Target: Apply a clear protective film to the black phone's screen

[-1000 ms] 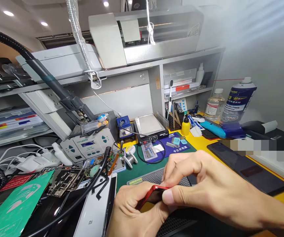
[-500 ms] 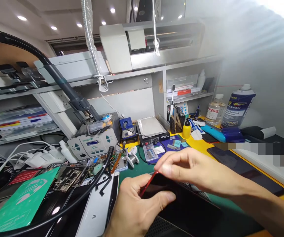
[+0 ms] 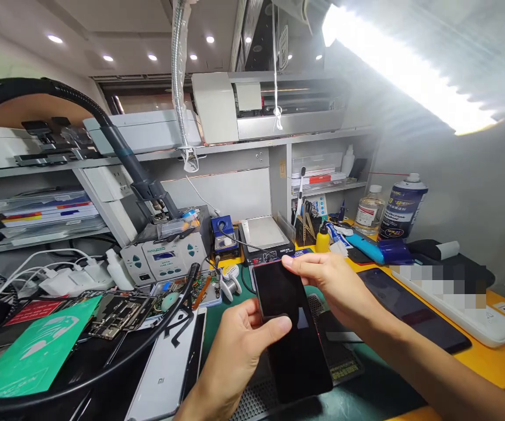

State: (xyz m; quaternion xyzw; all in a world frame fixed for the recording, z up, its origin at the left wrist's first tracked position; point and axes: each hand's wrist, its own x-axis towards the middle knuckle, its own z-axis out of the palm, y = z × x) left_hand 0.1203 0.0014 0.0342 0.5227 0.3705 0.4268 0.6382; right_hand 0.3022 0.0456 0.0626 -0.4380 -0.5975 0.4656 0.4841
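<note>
A black-screened phone with a red frame (image 3: pixel 294 339) is held upright over the green mat (image 3: pixel 366 392), its dark screen facing me. My left hand (image 3: pixel 235 345) grips its left edge, thumb laid across the glass. My right hand (image 3: pixel 329 280) pinches the phone's top right corner between thumb and fingers.
A white phone (image 3: pixel 165 374) lies screen-down at lower left beside a black hose (image 3: pixel 116 362), a green card (image 3: pixel 33 356) and an opened circuit board (image 3: pixel 118 313). A soldering station (image 3: pixel 162 260), heating plate (image 3: pixel 263 234), yellow bottle (image 3: pixel 321 238), spray can (image 3: pixel 401 207) and another dark phone (image 3: pixel 410 307) stand around.
The phone has been raised and turned from a low, tilted pose until its screen faces me. My right hand moved from its near corner to its top corner. The view tilted up.
</note>
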